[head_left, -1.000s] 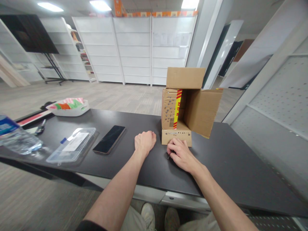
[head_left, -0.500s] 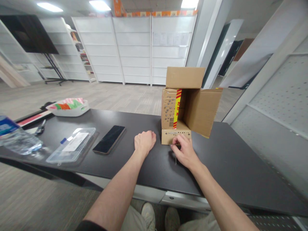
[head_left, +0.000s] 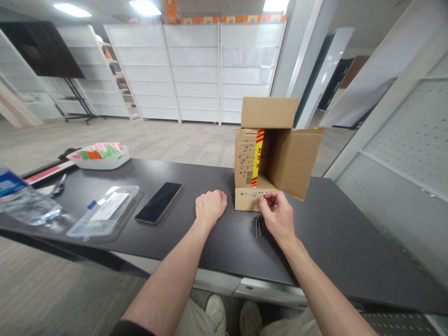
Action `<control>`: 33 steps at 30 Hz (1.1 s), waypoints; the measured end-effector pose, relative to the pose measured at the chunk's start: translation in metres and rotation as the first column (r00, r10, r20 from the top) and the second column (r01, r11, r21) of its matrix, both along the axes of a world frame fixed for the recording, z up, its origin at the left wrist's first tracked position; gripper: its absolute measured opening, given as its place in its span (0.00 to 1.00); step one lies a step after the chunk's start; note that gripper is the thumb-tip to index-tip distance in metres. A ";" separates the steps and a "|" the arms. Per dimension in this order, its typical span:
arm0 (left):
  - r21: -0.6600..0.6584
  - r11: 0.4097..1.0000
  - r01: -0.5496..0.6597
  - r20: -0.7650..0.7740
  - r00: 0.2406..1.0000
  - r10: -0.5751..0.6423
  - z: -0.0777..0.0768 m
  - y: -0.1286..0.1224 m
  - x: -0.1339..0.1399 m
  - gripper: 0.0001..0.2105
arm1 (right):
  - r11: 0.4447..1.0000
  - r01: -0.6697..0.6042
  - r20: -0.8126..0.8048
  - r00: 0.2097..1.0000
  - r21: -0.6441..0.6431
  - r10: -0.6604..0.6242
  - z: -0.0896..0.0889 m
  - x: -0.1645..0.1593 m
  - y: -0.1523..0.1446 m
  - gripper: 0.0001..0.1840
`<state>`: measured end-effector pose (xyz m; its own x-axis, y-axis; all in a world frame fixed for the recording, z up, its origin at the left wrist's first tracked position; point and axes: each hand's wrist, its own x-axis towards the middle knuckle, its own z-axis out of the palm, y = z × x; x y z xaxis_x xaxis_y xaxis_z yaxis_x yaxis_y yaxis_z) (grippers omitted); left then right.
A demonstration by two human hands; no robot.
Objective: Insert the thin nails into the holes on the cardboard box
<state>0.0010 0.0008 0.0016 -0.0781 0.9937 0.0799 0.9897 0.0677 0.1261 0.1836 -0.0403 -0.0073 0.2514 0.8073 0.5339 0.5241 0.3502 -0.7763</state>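
My right hand [head_left: 278, 212] is closed in a pinch at the right part of the low front flap [head_left: 245, 204] of a cardboard box [head_left: 297, 161]. Whatever its fingertips hold is too small and too covered to make out. Along that flap runs a row of dark holes and shiny round metal heads. Two thin metal screws or nails [head_left: 258, 228] lie on the table just left of and below this hand. My left hand [head_left: 210, 204] rests on the table left of the box, curled into a fist; nothing shows in it.
On the dark table [head_left: 332, 242], left of my left hand, lie a black phone [head_left: 159, 203] and a clear plastic case [head_left: 105, 212]. Farther left are a water bottle [head_left: 30, 203] and a white tray [head_left: 101, 162] with colourful contents. The box's side flap [head_left: 303, 163] sticks out rightward.
My right hand has moved up and right, from the flap's lower edge to its row of holes. A second screw or nail now shows where the hand was. My left hand stays put.
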 end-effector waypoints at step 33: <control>-0.030 0.999 -0.013 -0.011 1.000 0.013 0.005 -0.002 0.002 0.24 | 0.985 0.018 0.113 0.993 0.172 -0.037 -0.013 0.008 0.020 0.05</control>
